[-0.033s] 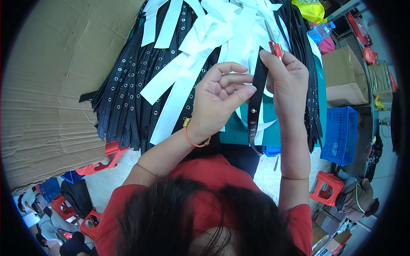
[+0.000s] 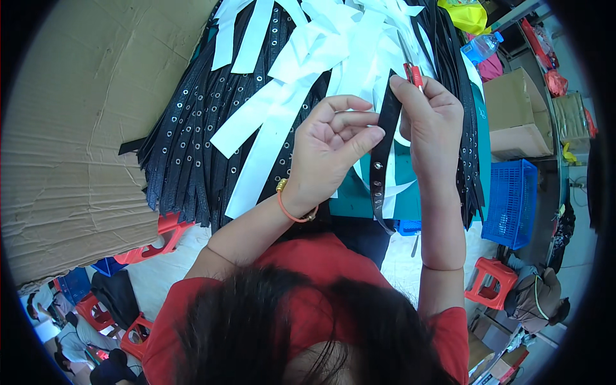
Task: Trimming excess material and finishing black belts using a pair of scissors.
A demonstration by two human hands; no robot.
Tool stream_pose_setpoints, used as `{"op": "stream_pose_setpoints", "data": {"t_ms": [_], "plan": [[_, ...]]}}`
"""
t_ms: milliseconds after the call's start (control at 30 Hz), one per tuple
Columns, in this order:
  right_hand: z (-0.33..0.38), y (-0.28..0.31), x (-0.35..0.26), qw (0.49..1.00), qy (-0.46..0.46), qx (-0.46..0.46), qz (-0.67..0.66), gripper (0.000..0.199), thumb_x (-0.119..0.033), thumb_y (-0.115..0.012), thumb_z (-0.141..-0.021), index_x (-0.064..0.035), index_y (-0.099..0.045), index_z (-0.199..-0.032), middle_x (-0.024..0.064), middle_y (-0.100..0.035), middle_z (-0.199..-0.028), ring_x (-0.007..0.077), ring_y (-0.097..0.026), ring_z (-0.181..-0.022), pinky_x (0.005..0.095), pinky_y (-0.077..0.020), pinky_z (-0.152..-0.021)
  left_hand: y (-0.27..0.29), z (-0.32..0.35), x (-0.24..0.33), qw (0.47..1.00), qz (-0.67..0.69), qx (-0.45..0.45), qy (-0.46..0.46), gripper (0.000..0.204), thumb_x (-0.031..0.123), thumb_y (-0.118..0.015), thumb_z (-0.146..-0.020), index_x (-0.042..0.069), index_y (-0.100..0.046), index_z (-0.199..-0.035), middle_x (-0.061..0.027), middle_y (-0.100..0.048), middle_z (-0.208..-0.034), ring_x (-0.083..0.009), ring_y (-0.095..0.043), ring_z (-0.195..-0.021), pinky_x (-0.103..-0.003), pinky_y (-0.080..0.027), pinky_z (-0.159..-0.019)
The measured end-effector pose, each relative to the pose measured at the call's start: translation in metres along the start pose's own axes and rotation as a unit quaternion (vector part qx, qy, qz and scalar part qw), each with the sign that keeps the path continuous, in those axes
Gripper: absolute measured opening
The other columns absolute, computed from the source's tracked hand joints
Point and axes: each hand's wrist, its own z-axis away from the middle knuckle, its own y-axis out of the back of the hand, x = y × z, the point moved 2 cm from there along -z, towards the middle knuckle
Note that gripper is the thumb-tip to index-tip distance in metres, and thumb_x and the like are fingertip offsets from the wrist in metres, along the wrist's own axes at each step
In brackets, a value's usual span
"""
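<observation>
Black strap (image 2: 382, 149) with metal eyelets runs, in the head view, from our right hand (image 2: 435, 122) toward our body, over the green counter (image 2: 350, 202). We pinch its far end between right thumb and fingers. Our left hand (image 2: 330, 146) is at its edge, fingers curled; we cannot tell whether they grip it. Red-handled scissors (image 2: 416, 76) show just beside our right fingers.

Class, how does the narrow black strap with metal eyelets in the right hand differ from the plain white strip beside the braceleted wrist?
The black strap has metal eyelets; the plain white strip shows none. The right hand pinches the strap's upper end; the strip lies over other black straps. Both are long and narrow.
</observation>
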Motion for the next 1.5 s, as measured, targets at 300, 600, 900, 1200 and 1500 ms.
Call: {"op": "stream_pose_setpoints", "data": {"t_ms": [300,600,900,1200,1500], "plan": [[-0.004,0.011,0.013,0.992,0.100,0.026,0.066,0.015,-0.011,-0.065,-0.077,0.0007,-0.055,-0.075,-0.0041,-0.050,-0.054,-0.0017,-0.036,-0.048,0.0168,-0.0218,-0.041,-0.018,-0.007,-0.022,0.991,0.120,0.018,0.049,0.013,0.013,-0.048,-0.091,0.002,-0.044,-0.097,-0.0095,-0.059,-0.078,-0.0142,-0.060,-0.066,-0.023,-0.048,-0.042],[0.030,0.046,-0.002,0.923,0.210,-0.076,0.314,0.028,-0.011,-0.073,-0.071,0.0007,-0.053,-0.086,-0.0018,-0.051,-0.061,-0.0012,-0.037,-0.054,0.0138,-0.0256,-0.048,-0.001,-0.018,-0.021,0.999,-0.018,0.019,-0.043,0.010,0.008,-0.045,-0.091,-0.001,-0.043,-0.095,-0.0120,-0.059,-0.078,-0.0112,-0.058,-0.058,-0.018,-0.041,-0.036],[0.036,0.048,-0.014,0.819,0.313,-0.086,0.473,0.026,-0.016,-0.075,-0.069,0.0005,-0.056,-0.077,0.0005,-0.040,-0.053,0.0037,-0.034,-0.046,0.0189,-0.0251,-0.041,-0.009,-0.013,-0.019,0.996,-0.076,0.028,-0.043,0.014,0.006,-0.047,-0.090,-0.003,-0.046,-0.101,-0.0088,-0.056,-0.073,-0.0083,-0.055,-0.056,-0.018,-0.041,-0.038],[0.042,0.034,-0.020,0.778,0.339,-0.092,0.521,0.025,-0.015,-0.074,-0.068,-0.0031,-0.053,-0.072,0.0045,-0.045,-0.051,0.0135,-0.043,-0.041,0.0242,-0.0311,-0.039,-0.005,-0.009,-0.020,0.996,-0.069,0.042,-0.030,0.009,0.006,-0.048,-0.090,-0.002,-0.047,-0.094,-0.0047,-0.054,-0.065,-0.0049,-0.048,-0.048,-0.017,-0.038,-0.039],[0.040,0.030,-0.011,0.751,0.368,-0.090,0.541,0.025,-0.017,-0.074,-0.069,-0.0041,-0.053,-0.070,0.0051,-0.048,-0.052,0.0163,-0.048,-0.043,0.0265,-0.0341,-0.039,-0.003,-0.007,-0.022,0.995,-0.074,0.058,-0.038,0.008,0.007,-0.048,-0.090,-0.001,-0.047,-0.091,-0.0034,-0.053,-0.064,-0.0032,-0.045,-0.044,-0.017,-0.035,-0.037]]}}
